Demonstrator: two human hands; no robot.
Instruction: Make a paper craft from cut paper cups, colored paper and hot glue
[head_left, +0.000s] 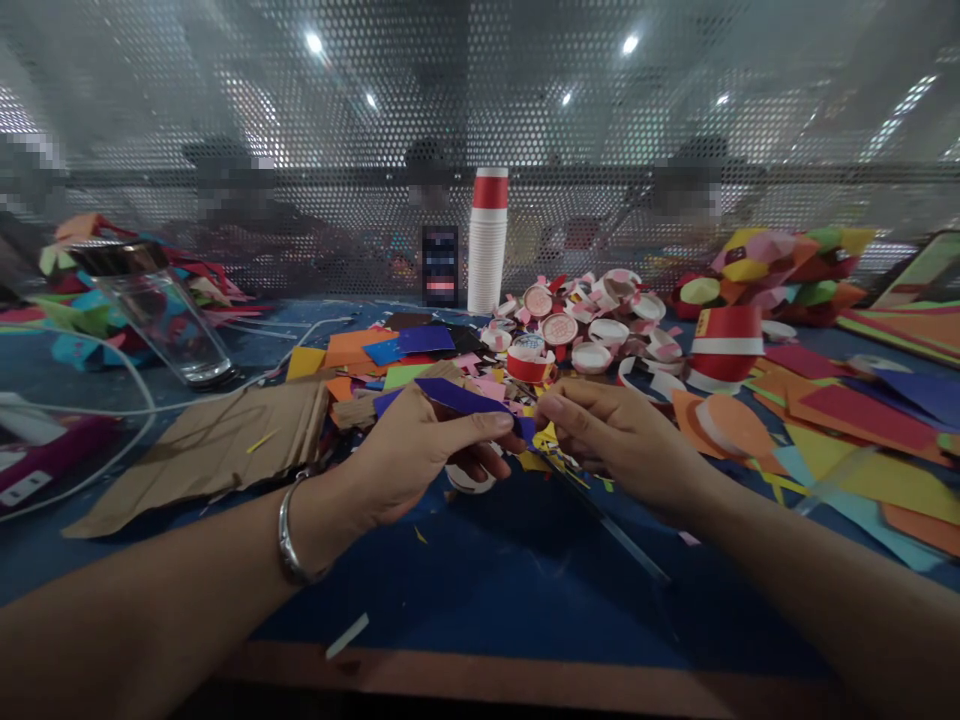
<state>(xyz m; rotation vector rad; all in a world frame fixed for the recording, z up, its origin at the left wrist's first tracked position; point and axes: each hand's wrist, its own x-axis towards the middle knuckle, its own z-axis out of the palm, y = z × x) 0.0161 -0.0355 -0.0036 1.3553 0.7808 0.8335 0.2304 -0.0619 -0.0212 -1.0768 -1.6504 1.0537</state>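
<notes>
My left hand point(431, 445), with a silver bangle at the wrist, is closed on a folded piece of dark blue paper point(457, 398). The thumb presses near the paper's right end. Close beside that end, my right hand point(619, 440) has its thumb and fingers pinched together. Whatever lies between them is too small or hidden to make out. A thin clear stick point(630, 548) slants out below the right hand; whether the fingers touch it I cannot tell. Under both hands lie yellow paper scraps, and a white ring-shaped piece point(472, 478) is partly covered by the left hand.
Cut cup bottoms point(559, 328) lie heaped behind my hands, near a tall stack of paper cups point(487, 240) and a phone point(440, 265). Cardboard point(217, 440), a glass bottle point(165, 320) and a white cable stand left. Right are a red cup point(725, 348) and coloured paper point(862, 470).
</notes>
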